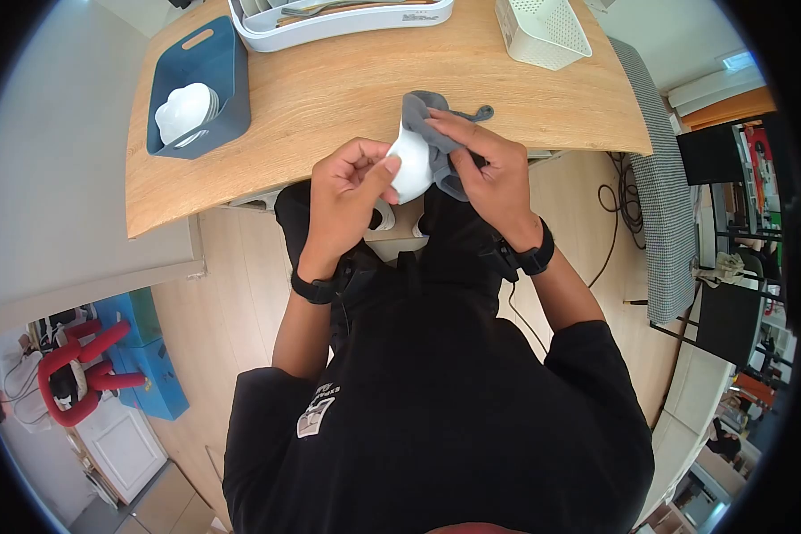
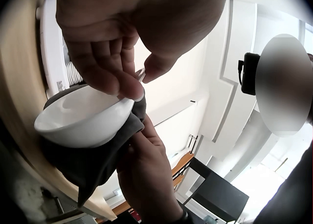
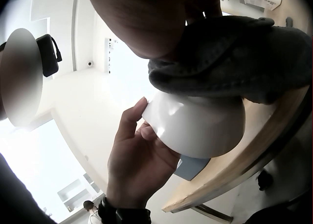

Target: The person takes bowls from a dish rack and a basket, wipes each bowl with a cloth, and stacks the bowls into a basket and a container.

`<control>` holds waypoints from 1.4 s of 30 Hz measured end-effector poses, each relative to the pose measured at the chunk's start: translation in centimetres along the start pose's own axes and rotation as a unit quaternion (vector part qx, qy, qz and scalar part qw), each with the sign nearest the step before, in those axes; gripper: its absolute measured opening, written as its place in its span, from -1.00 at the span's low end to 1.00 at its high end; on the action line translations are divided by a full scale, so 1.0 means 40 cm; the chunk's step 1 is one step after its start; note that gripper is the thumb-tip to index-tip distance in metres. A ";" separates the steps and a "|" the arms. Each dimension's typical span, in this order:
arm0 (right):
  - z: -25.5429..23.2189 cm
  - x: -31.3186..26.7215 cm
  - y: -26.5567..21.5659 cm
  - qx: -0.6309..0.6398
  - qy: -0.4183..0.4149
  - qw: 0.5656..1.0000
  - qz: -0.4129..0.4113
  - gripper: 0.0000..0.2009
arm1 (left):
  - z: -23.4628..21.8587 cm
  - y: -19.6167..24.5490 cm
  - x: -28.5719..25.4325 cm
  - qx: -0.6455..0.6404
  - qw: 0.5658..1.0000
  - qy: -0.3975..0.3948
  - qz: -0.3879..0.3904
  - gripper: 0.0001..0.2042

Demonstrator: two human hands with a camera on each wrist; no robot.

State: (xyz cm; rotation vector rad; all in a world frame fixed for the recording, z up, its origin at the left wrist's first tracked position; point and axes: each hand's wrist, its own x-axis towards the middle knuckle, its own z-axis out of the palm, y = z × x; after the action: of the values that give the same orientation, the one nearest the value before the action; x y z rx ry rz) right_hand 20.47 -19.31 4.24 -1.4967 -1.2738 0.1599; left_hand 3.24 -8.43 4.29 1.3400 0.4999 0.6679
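My left hand point(image 1: 343, 194) pinches the rim of a white bowl point(image 1: 411, 171) between thumb and fingers, just off the table's front edge. In the left wrist view, the bowl point(image 2: 85, 128) is tilted and its inside shows. A dark grey cloth point(image 1: 424, 125) is bunched in my right hand point(image 1: 500, 173), which holds it against the bowl. The right wrist view has the cloth point(image 3: 230, 58) lying over the bowl's upper part, with the smooth outer wall bare below. Some of the right fingers are hidden by cloth.
On the wooden table point(image 1: 329, 102), a blue basket point(image 1: 231, 98) at the left holds several stacked white bowls point(image 1: 184, 111). A white dish rack point(image 1: 347, 31) with utensils stands at the back. A cream perforated basket point(image 1: 543, 40) sits at the back right. Cables point(image 1: 627, 191) lie on the floor.
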 end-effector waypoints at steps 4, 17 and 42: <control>-0.007 0.004 -0.003 0.040 0.005 0.998 0.043 -0.62 | -0.031 0.003 0.001 -0.047 0.999 -0.014 -0.017 -0.81; -0.015 -0.006 -0.012 0.080 0.043 0.988 0.125 -0.63 | -0.039 -0.010 0.000 -0.231 0.972 0.007 -0.041 -0.70; -0.005 -0.023 0.032 0.004 0.036 0.992 0.122 -0.64 | 0.011 0.003 -0.012 -0.076 0.995 0.062 0.020 -0.74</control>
State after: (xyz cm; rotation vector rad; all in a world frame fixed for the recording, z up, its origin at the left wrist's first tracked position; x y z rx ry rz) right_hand 21.01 -19.89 2.89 -1.6348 -1.0294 0.2678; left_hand 3.18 -9.08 4.47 1.1734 0.5130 0.8087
